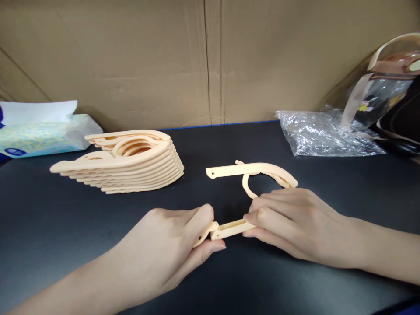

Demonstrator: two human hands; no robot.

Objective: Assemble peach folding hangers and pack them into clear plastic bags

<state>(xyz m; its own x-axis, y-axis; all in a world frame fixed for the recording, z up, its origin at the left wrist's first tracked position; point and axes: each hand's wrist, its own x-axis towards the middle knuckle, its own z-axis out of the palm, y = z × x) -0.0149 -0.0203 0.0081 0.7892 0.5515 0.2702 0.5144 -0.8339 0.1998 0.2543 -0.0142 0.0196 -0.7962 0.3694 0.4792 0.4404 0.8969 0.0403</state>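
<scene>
A peach plastic folding hanger [254, 169] lies partly unfolded on the black table [65, 227], one arm pointing left and its hook curling underneath. My left hand [170, 247] pinches the outer end of the hanger's near arm between thumb and fingers. My right hand [288, 221] is closed over the other end of that arm, near the hook. A stack of several folded peach hangers [127, 162] sits to the left, apart from both hands.
A tissue pack [39, 131] rests at the far left. Crumpled clear plastic bags [321, 133] and a packaged item [387, 87] lie at the right. A cardboard wall [197, 57] stands along the table's back edge.
</scene>
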